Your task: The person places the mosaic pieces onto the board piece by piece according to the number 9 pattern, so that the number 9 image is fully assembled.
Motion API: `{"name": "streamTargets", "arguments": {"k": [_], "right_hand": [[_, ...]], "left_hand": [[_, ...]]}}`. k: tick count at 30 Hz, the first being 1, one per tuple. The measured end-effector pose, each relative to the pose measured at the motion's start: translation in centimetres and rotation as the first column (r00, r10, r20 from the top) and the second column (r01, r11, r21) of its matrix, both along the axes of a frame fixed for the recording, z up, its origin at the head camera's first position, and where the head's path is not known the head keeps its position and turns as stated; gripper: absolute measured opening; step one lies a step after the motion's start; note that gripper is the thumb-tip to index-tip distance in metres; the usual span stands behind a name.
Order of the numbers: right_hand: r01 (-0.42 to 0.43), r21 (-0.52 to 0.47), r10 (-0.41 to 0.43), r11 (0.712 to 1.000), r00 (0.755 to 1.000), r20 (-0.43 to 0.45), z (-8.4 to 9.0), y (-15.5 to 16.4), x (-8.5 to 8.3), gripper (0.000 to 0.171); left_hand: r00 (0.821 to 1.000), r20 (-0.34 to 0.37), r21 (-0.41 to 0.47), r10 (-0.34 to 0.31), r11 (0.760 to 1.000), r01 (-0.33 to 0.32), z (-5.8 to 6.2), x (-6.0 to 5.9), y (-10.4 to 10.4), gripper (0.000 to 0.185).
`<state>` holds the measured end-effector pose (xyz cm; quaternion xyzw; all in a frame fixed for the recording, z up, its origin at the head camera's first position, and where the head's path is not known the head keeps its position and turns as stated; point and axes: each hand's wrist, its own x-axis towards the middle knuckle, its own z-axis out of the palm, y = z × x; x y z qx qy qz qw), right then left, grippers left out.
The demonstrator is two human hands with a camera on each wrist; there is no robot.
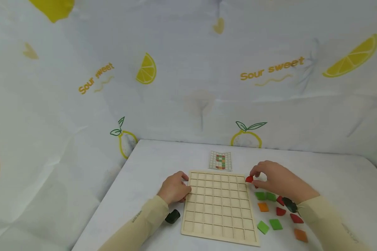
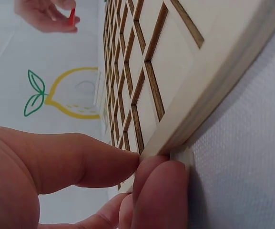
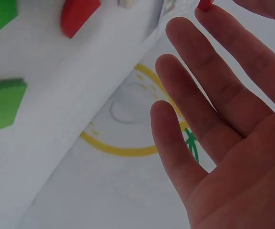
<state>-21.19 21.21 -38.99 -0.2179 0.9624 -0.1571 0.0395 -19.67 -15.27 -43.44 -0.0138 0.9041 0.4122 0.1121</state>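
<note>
The right hand (image 1: 278, 179) pinches a small red tile (image 1: 249, 179) between thumb and forefinger, just off the far right corner of the wooden grid board (image 1: 220, 205). In the right wrist view the other three fingers (image 3: 199, 95) stand spread and fairly straight, and only the tip of the tile (image 3: 205, 5) shows at the top edge.

The left hand (image 1: 174, 190) holds the board at its left edge. The left wrist view shows the thumb (image 2: 94, 160) and a fingertip (image 2: 161, 191) pressed against the board's rim (image 2: 213, 90), fingers curled round it.

The board lies flat on the white counter (image 1: 163, 157), its cells bare. To its right lie loose tiles: green ones (image 1: 265, 196), orange ones (image 1: 263, 207) and red ones (image 1: 281, 211), near the right forearm. A small pattern card (image 1: 220, 160) lies just beyond the board's far edge.

The red tile looks light, stiff and thin, with smooth painted faces that could slip, so a fingertip pinch across its flat faces or edges seems right. The board looks rigid and light enough to slide on the counter, which a steadying grip at the rim would prevent. A small dark object (image 1: 172, 216) lies by the left sleeve; I cannot tell what it is.
</note>
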Motion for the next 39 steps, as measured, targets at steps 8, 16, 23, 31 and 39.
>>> {"name": "streamTargets", "arguments": {"k": [8, 16, 23, 31, 39], "right_hand": [[-0.033, -0.033, 0.033, 0.999, 0.999, -0.008, -0.5, -4.6, -1.4, 0.015], [-0.074, -0.046, 0.074, 0.996, 0.997, -0.011, -0.8, -9.1, -2.0, 0.009], [-0.074, -0.012, 0.074, 0.997, 0.997, 0.001, -1.4, -11.9, -2.1, 0.014], [-0.059, 0.001, 0.059, 0.998, 0.998, 0.021, -2.1, -12.3, -2.1, 0.011], [-0.088, 0.015, 0.088, 0.996, 0.996, 0.003, -2.5, -13.0, -2.7, 0.01]], "left_hand": [[1.0, 0.021, 0.014, -0.01, 1.0, 0.009, 0.2, 0.0, 0.4, 0.034], [1.0, 0.014, 0.008, -0.01, 1.0, 0.01, 0.1, -0.1, 0.3, 0.033], [1.0, 0.009, 0.006, -0.015, 1.0, 0.015, -0.1, -0.1, 0.7, 0.032], [1.0, 0.008, -0.009, -0.006, 1.0, 0.006, -0.1, -0.3, 0.5, 0.032], [1.0, 0.016, -0.007, 0.002, 1.0, -0.002, -0.2, -0.5, -0.2, 0.033]]}}
